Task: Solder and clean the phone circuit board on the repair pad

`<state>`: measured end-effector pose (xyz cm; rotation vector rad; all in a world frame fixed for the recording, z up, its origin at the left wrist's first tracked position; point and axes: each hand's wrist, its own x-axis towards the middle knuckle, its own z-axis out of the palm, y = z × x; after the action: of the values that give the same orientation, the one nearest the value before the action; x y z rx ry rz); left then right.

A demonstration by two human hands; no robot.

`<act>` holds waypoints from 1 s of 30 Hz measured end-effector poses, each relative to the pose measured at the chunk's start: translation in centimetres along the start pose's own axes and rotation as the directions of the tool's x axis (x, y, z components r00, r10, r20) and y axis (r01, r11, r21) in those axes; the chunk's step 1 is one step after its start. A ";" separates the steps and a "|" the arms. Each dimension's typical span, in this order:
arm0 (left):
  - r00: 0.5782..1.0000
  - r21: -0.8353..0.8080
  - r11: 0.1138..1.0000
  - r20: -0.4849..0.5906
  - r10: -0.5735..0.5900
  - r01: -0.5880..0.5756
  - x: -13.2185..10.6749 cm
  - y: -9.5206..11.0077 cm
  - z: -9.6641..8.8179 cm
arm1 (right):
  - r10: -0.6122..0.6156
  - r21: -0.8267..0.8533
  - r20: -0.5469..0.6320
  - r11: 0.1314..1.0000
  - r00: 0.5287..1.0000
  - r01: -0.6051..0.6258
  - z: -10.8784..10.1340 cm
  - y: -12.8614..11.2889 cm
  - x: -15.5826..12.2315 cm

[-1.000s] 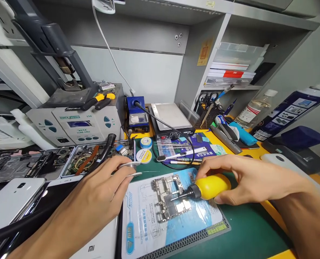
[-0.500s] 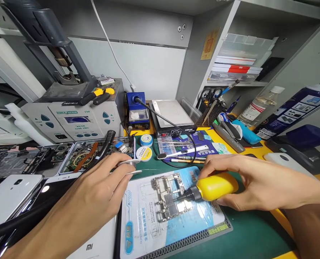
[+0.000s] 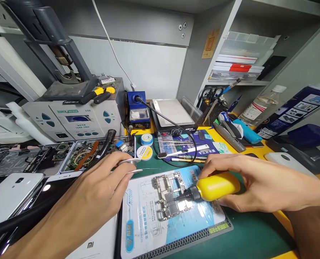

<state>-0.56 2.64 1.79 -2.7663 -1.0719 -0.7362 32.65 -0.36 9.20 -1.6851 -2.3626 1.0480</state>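
My right hand (image 3: 246,183) is closed around a small yellow squeeze bottle (image 3: 219,186), which lies tilted with its black nozzle pointing left. The nozzle's tip is over a phone circuit board (image 3: 173,208); whether it touches cannot be made out. Under the board is a white and blue printed mat (image 3: 146,233). Between the fingers of my left hand (image 3: 103,190) is a small spool of thin solder wire (image 3: 134,165), left of and behind the board. A short end of wire sticks out to the right from the spool.
A hot air station (image 3: 79,118) stands at the back left, with a soldering station (image 3: 138,108) and a heating plate (image 3: 173,113) beside it. A black cable loops near a toothbrush (image 3: 187,151). White phones (image 3: 95,241) lie left; a clear bottle (image 3: 262,104) stands right.
Both hands keep their grips and the bottle stays over the board. The whole view has shifted very slightly.
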 end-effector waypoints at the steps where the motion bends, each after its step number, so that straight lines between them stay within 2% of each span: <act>1: 1.000 0.002 1.000 -0.002 -0.001 0.001 0.0 0.0 0.0 | 0.002 0.001 0.001 1.000 1.000 -0.002 0.0 -0.1 0.0; 19: 0.999 0.026 0.999 0.023 0.024 -0.024 0.0 0.0 -0.1 | -0.030 -0.023 -0.026 0.999 0.999 0.029 0.0 -0.7 0.0; 30: 0.999 -0.024 0.999 0.042 -0.026 0.027 -0.2 -0.2 0.2 | -0.022 -0.008 -0.014 1.000 1.000 0.022 -0.1 -1.0 -0.1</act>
<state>-0.75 2.71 1.50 -2.8054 -1.1160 -0.7027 31.88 -0.55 9.89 -1.6588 -2.3742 1.0217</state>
